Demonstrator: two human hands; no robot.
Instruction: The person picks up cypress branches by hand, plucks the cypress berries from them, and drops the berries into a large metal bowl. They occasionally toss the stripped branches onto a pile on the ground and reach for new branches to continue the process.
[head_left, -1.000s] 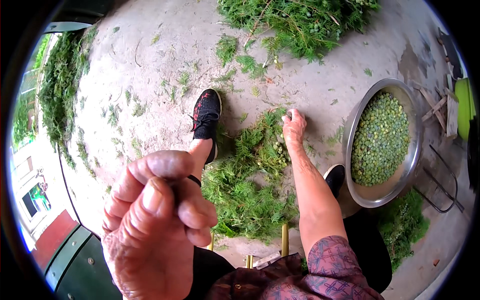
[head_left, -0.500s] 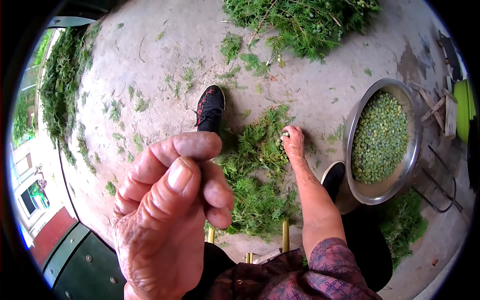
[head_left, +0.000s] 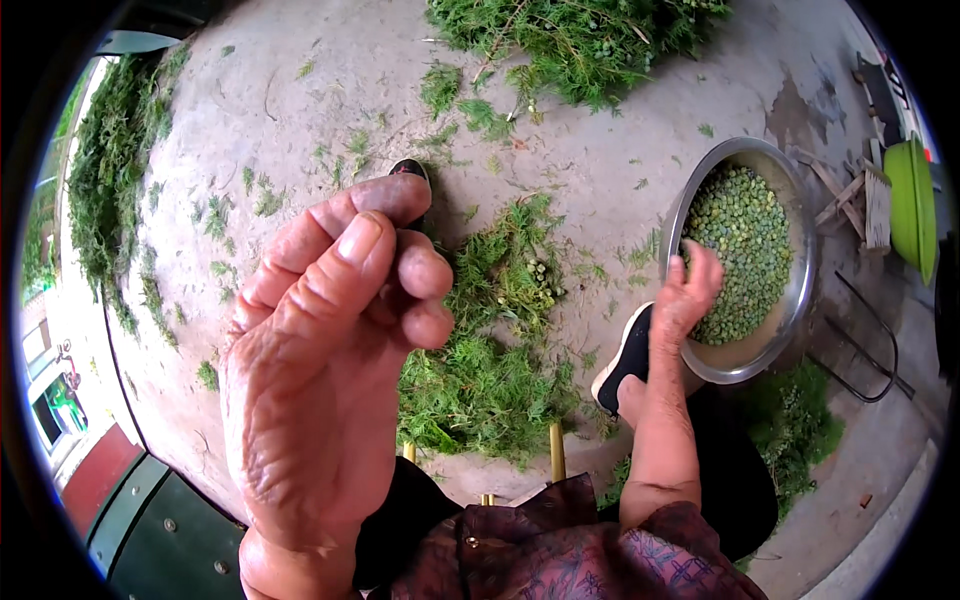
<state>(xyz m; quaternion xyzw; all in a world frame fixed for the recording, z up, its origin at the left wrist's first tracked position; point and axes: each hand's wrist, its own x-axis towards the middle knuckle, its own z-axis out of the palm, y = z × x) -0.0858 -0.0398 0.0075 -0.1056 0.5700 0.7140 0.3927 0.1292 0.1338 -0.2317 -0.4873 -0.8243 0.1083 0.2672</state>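
Note:
Close up, my left hand (head_left: 330,320) is closed in a pinch, thumb tip against the bent index finger. Whatever it holds, if anything, is hidden. My right hand (head_left: 690,290) reaches over the left rim of a steel basin (head_left: 735,372), its fingers bent and apart, with no item seen between them. Small green berries (head_left: 748,255) half cover the basin's inside. Between my feet lies a pile of green conifer sprigs (head_left: 485,390), with a small cluster of berries (head_left: 543,280) at its right side.
A large heap of leafy branches (head_left: 590,40) lies ahead, and another heap (head_left: 110,180) runs along the left. Beyond the basin are a wooden stool (head_left: 850,200), a green tub (head_left: 908,210) and a bent metal frame (head_left: 870,345). Sprig bits dot the concrete floor (head_left: 300,110).
My right hand has moved right, from the berries at the sprig pile to the basin's rim. My left hand keeps its pinch. The whole view has shifted slightly, and my left shoe is now mostly covered.

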